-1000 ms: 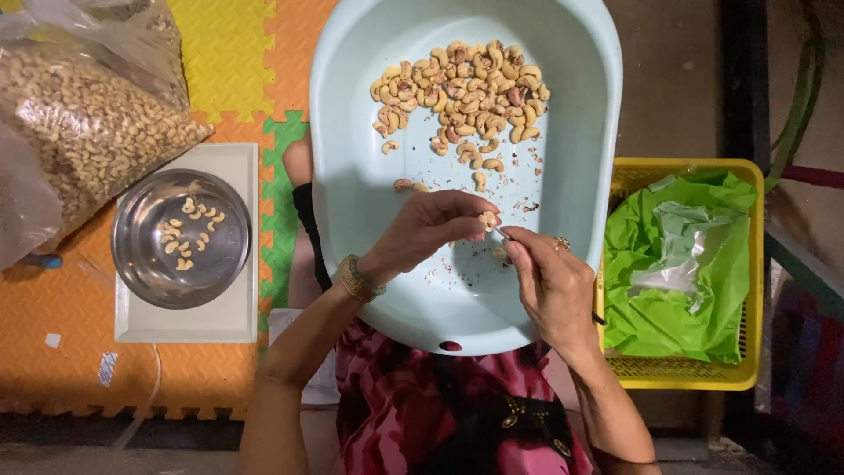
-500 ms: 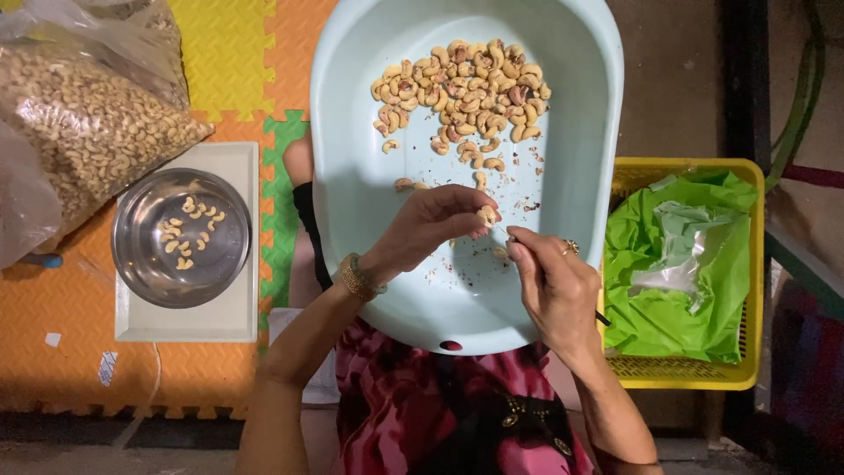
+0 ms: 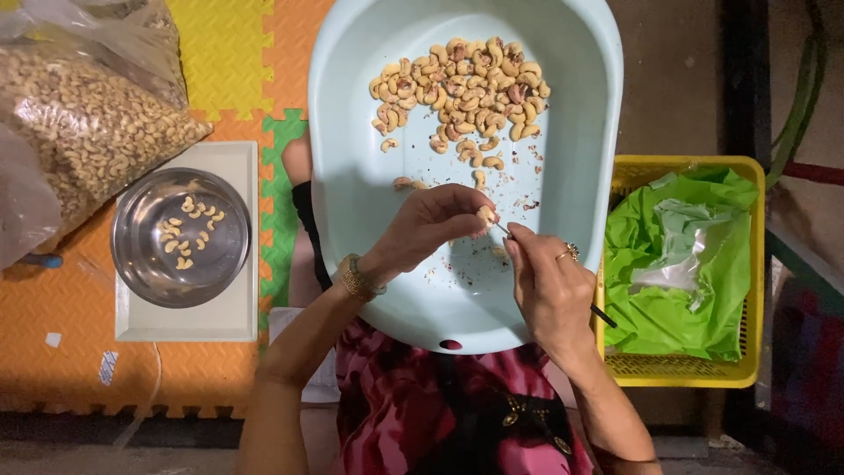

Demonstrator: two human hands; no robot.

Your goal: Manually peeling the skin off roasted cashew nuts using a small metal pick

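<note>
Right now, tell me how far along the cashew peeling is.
Done: about a dozen peeled cashews lie in the steel bowl. In hand: the left hand holds one nut while the right hand works a thin tool on it. Left: the unpeeled pile in the blue tub.

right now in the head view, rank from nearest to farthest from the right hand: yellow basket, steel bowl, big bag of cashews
From the right hand:
1. yellow basket, just beside it on the right.
2. steel bowl, across on the left, on a scale.
3. big bag of cashews, far upper left.
</note>
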